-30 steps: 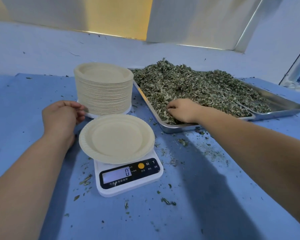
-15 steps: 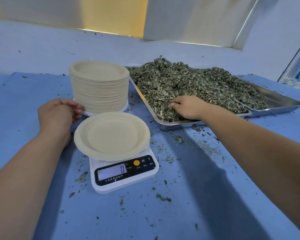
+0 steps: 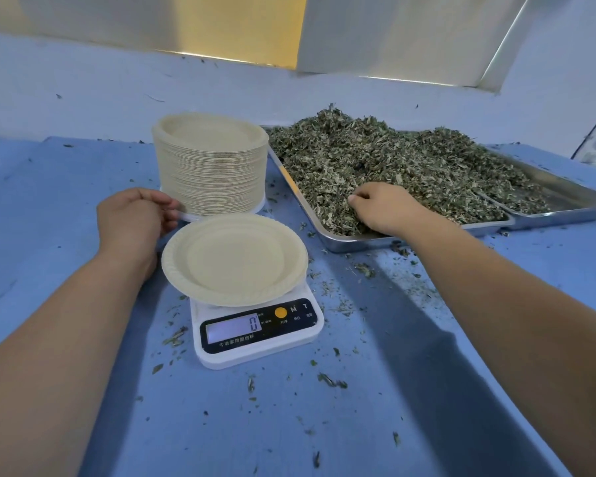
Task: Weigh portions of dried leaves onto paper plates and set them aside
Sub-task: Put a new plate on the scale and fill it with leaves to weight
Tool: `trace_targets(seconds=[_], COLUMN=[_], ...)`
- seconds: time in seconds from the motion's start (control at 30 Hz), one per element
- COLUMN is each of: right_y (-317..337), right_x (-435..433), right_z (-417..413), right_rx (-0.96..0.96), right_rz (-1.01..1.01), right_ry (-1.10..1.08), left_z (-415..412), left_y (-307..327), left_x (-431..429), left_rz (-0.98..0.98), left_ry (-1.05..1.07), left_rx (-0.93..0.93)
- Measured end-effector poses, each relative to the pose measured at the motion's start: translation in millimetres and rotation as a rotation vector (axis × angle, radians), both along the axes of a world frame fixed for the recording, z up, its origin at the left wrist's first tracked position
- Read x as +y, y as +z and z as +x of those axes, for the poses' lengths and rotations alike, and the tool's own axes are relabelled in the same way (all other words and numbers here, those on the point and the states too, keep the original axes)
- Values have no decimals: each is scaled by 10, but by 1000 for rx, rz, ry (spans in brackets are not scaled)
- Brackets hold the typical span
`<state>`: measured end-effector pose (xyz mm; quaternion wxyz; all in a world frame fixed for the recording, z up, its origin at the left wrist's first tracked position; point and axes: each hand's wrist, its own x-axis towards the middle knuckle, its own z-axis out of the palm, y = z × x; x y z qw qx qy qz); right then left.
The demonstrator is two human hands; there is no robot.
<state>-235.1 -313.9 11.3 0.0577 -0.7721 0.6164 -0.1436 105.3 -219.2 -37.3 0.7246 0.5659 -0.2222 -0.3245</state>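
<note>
One blue tabletop (image 3: 375,425) carries everything, strewn with leaf scraps (image 3: 331,380). Two steel trays sit side by side at the right. The nearer tray (image 3: 355,243) is heaped with leaves (image 3: 375,156), and the farther tray (image 3: 572,194) holds a thinner spread. One tall stack (image 3: 214,173) of plates stands left of the trays. One empty plate (image 3: 234,259) rests on the single white scale (image 3: 258,342), whose display reads 0. The right hand (image 3: 382,208) is dug into the leaves, fingers curled round a clump. The left hand (image 3: 131,222), loosely curled, touches the stack's foot; whether it grips anything, I cannot tell.
</note>
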Motion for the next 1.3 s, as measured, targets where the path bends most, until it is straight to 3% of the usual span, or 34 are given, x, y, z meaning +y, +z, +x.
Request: trace_targets(seconds=[0.13,0.23,0.3,0.43,0.57,0.77,0.83,0.97,1.17,1.3], right_y=[85,51,21,35,27,-47,-25,13,-121,-278], right_x=[42,65,77,96,149,136,132,134,268,365], right_z=[-5,53,108,156,139,241,260,259,490,567], right_rx=[-11,149,147,-12,5,71,50,-66,-6,93], right_rz=[-176,78,172,8,-234,84,8,-329,-64,-168], right_ry=[-83,-122,-66,1,-58,105,89,50,209,154], left_z=[-8,12,15,29,40,40,44,30,-23,-122], left_y=[-2,-12,-15,-25,-28,-38,-39,-26,56,92], left_x=[-9,-3,-3,-7,-15,-24,-23,-17,174,407], left_rz=[1,-6,-7,-4,6,-8,-8,1,-19,48], left_ry=[3,-5,-10,-11,-19,-27,-25,-33,-40,-117], left_rx=[-21,-25,-27,-41,-47,-22,-11,-7,8,-50])
